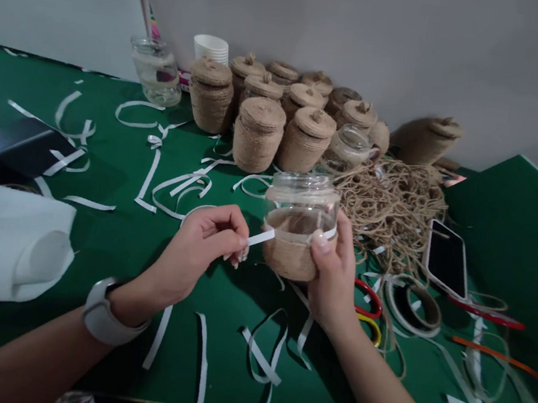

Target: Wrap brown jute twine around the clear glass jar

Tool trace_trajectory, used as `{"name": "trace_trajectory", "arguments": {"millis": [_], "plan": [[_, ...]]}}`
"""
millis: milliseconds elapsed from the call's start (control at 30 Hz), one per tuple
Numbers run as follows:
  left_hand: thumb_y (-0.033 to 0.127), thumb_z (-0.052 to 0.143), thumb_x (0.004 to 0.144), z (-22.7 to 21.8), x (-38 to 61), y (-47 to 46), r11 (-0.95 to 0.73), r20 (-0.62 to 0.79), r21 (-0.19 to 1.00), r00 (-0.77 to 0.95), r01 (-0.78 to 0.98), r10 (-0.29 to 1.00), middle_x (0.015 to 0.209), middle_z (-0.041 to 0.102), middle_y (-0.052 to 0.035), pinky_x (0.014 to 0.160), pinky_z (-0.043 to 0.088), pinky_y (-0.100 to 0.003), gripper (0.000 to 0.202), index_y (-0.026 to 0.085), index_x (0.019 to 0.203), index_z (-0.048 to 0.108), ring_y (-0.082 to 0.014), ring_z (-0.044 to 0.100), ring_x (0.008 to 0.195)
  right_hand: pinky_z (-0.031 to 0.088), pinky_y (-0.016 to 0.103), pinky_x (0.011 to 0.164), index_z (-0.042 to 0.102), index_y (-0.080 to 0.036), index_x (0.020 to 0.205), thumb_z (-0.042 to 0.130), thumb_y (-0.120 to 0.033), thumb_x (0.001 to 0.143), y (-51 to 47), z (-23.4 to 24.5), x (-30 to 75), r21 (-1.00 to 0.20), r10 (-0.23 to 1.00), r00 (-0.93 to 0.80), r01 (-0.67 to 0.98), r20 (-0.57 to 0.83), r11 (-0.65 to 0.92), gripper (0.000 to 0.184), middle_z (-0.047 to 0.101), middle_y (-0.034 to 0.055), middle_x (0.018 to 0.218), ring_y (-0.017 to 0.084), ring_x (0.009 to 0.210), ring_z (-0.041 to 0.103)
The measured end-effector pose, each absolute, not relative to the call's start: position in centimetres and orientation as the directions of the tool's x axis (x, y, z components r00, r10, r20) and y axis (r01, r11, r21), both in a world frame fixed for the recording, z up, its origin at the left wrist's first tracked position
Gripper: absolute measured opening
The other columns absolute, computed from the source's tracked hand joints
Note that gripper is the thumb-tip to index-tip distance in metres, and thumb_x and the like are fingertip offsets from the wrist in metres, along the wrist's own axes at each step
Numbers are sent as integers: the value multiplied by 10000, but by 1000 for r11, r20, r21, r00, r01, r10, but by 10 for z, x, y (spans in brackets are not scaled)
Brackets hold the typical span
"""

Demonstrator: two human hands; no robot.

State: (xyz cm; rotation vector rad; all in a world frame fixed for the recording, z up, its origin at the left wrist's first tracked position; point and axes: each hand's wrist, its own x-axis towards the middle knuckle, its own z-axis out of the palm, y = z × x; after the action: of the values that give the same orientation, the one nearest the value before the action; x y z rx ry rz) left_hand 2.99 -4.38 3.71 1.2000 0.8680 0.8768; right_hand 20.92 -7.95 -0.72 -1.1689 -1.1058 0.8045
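My right hand grips a glass jar whose lower half is wrapped in jute twine, thumb pressed on a white strip that runs round its middle. My left hand, with a watch on the wrist, pinches the loose end of that white tape strip and holds it out to the left of the jar. The jar is held just above the green table.
Several twine-covered lidded jars stand at the back, with an empty glass jar and a stack of white cups. A loose twine heap, a phone, tape rolls and scissors lie right. White strips litter the cloth; white felt lies left.
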Motion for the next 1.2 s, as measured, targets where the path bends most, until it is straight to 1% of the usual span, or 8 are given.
{"name": "trace_trajectory", "arguments": {"millis": [167,433,533,600,700,767,867,1200], "plan": [[203,571,673,48,25,-38,325,-151,856,407,-402,901,550,412,12,498,405,-248,165,191,531,489,-120,441,540,543,489,928,554,-237,1276,445,-686,829,-73,3,214,-959,981,193,-271,26,79,643,696,78,1131,289,1059,672],[200,576,804,39,19,-18,306,-345,818,10,-486,938,655,397,24,495,424,-216,201,188,645,455,-96,456,578,546,490,933,602,-266,1224,158,-886,799,-72,-1,222,-985,987,123,-122,105,121,872,717,90,996,280,1110,653],[385,574,891,31,21,-23,95,-119,953,-67,-288,991,907,554,-27,626,508,-277,180,206,915,570,-156,585,800,559,454,915,534,-256,1284,385,-900,736,-76,-5,218,-982,983,162,-157,83,108,859,690,104,1130,278,1119,647],[426,577,908,27,22,-31,-276,277,961,-96,21,956,1115,554,-58,813,524,-350,277,253,1124,581,-213,576,1033,553,446,930,461,-264,1328,636,-815,647,-77,-7,215,-982,980,176,-143,97,123,894,636,111,1251,276,1124,642],[450,634,867,23,21,-42,-750,741,537,211,386,638,1335,422,-61,1063,401,-463,409,332,1257,600,-312,438,1270,521,465,983,394,-276,1336,846,-593,547,-78,-6,210,-982,961,216,-32,175,186,963,575,115,1328,276,1155,622],[560,681,798,21,20,-47,-864,774,239,450,444,445,1385,355,-67,1129,312,-521,471,346,1218,654,-369,390,1296,509,470,998,385,-282,1322,867,-505,552,-79,-5,208,-975,950,218,49,221,216,936,567,108,1327,270,1163,614],[687,729,673,21,21,-47,-873,741,39,572,487,352,1397,351,-92,1128,276,-564,620,346,1189,682,-387,382,1258,519,462,978,362,-286,1331,859,-453,578,-79,-2,206,-967,949,194,112,247,229,917,576,101,1299,258,1134,624],[576,760,715,23,20,-47,-812,715,344,428,472,553,1336,548,-40,1150,252,-534,481,437,1171,698,-365,433,1259,502,428,1005,399,-261,1270,835,-431,610,-79,5,207,-965,934,254,137,251,222,809,574,103,1298,244,1164,607]]}}
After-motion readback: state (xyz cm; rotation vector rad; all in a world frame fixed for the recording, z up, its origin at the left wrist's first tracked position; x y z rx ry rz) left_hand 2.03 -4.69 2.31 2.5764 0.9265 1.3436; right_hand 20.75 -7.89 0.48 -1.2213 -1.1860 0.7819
